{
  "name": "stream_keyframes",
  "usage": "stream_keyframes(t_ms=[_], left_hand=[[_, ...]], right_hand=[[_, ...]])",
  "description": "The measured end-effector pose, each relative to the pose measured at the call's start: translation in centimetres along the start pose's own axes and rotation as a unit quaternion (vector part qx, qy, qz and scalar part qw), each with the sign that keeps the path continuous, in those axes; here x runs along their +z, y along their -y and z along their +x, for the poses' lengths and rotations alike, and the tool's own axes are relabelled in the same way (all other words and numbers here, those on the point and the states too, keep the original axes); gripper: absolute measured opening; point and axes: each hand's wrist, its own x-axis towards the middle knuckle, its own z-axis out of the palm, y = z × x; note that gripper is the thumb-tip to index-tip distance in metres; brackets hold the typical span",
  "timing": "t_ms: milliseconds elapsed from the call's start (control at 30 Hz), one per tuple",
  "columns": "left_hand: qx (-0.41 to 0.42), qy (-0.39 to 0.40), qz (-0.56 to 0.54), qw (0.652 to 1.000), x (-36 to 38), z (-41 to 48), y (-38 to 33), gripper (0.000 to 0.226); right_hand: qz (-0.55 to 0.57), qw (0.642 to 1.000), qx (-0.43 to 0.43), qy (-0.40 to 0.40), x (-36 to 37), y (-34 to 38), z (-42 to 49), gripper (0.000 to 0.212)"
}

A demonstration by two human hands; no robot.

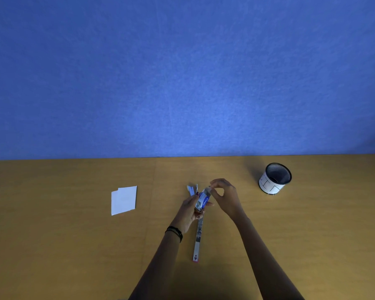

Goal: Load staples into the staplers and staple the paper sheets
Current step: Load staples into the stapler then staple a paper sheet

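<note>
Just above the worktop (74, 245), the left hand (189, 210) has its fingers curled round a small blue-and-white staple box (201, 200). The right hand (226, 198) pinches the box's upper end between thumb and forefinger. Beneath both sets of fingers a long opened stapler (197, 241) lies flat. Paper sheets (123, 200) lie well left of the fingers, and a mesh cup (275, 178) stands off to their right.

Office: wooden desk (74, 245), blue partition (182, 72) (felt-like), mesh pen cup (271, 186).
</note>
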Motion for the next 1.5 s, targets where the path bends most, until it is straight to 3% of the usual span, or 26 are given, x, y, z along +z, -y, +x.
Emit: stream_keyframes(t_ms=[133, 333, 667, 933, 1133, 1500], left_hand=[[0.000, -0.004, -0.005, 1.000, -0.2, -0.1, -0.1, 0.030], [0.001, -0.014, 0.013, 1.000, -0.5, -0.2, -0.1, 0.030], [-0.014, 0.017, -0.016, 1.000, -0.5, -0.6, -0.2, 0.025], [-0.020, 0.010, -0.008, 1.000, -0.1, -1.2, -0.6, 0.025], [-0.020, 0.011, 0.000, 1.000, 0.0, -1.4, -0.6, 0.025], [-0.027, 0.022, 0.032, 0.999, 0.2, -1.3, -0.8, 0.032]], right_hand=[[0.142, 0.984, 0.103, -0.016, -0.3, 0.1, 0.0, 0.009], [0.382, 0.904, 0.188, -0.033, -1.4, 0.0, -0.6, 0.017], [0.495, 0.830, 0.254, -0.032, -1.8, -1.1, -0.8, 0.011], [0.354, 0.878, 0.321, -0.039, -0.2, -1.7, -1.2, 0.015], [0.169, 0.958, 0.232, 0.014, 0.3, -1.4, -1.1, 0.011], [0.077, 0.984, 0.155, 0.037, 0.7, -1.2, -0.6, 0.007]])
